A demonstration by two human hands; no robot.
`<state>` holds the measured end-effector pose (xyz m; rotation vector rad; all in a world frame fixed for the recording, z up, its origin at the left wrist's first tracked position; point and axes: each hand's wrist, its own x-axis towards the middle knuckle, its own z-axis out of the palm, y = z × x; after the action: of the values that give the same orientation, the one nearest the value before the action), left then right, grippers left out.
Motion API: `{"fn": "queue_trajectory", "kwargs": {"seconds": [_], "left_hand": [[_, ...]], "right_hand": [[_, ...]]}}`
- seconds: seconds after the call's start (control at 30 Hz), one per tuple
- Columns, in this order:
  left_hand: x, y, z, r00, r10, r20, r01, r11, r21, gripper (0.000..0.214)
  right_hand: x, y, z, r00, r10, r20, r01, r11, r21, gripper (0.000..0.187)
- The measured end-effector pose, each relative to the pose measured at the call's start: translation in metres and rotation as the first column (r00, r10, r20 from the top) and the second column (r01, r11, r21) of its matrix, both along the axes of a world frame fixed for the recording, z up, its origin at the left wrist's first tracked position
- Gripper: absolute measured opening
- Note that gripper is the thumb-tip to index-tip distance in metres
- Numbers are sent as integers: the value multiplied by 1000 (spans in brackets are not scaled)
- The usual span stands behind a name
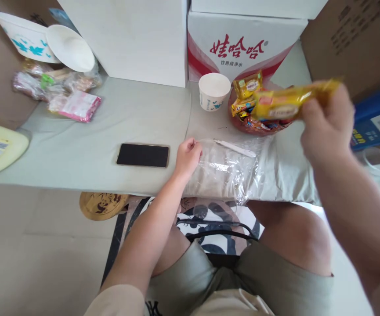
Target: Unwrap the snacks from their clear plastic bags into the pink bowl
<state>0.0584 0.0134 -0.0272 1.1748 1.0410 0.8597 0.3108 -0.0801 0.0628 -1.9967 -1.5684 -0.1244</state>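
Observation:
My right hand [328, 118] is closed around a yellow-wrapped snack pack [282, 105], blurred by motion. It is raised in front of a reddish bowl [242, 126] filled with wrapped snacks [247, 85]. On the cloth near the front edge, my left hand [189, 156] pinches the edge of a clear plastic bag [222, 169], which spreads rightward and hangs over the edge. A slim white pen-like item [236, 148] lies at the bag's far side. A paper cup [213, 92] stands upright to the left of the bowl.
A black phone [142, 155] lies left of my left hand. Farther left are a pink packet [81, 105], several wrapped items, paper cups [71, 48] and a pale yellow bottle [0, 147]. White boxes [242, 44] stand behind, and a blue box [379, 118] is at right.

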Motion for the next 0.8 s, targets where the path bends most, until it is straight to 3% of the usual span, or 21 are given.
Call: {"fn": "queue_trajectory", "kwargs": {"seconds": [0.03,0.07,0.17,0.27,0.3,0.37,0.47,0.6,0.7,0.8], "left_hand": [[0,0,1,1000,-8,7,8,1000,5,24],[0,0,1,1000,-15,7,15,1000,12,24],[-2,0,3,1000,-25,-14,25,999,39,23],[-4,1,4,1000,-29,-8,29,999,26,21],[-4,1,4,999,-34,-4,34,999,12,21],[-5,1,4,999,-47,-8,47,999,-14,21],[-5,1,1,996,-71,-52,71,997,-6,21],[-2,6,-11,989,-79,-123,85,995,46,17],[-5,17,-20,980,45,-192,-13,986,165,7],[-18,19,-16,924,237,-299,-71,876,477,34]], "right_hand": [[10,18,12,995,-14,-94,25,993,116,34],[21,36,23,988,-11,-155,32,990,136,31],[47,79,41,954,-168,-248,178,984,17,33],[51,80,37,951,-253,-175,260,966,15,39],[44,69,31,966,-219,-139,230,971,62,35],[24,38,12,998,-49,-29,53,990,133,30],[-16,-15,-30,978,203,53,-209,960,185,26],[-51,-63,-88,892,445,-80,-444,895,24,24],[-59,-77,-112,887,458,-66,-462,870,-172,33],[-59,-78,-118,939,345,-4,-327,885,-331,43]]}}
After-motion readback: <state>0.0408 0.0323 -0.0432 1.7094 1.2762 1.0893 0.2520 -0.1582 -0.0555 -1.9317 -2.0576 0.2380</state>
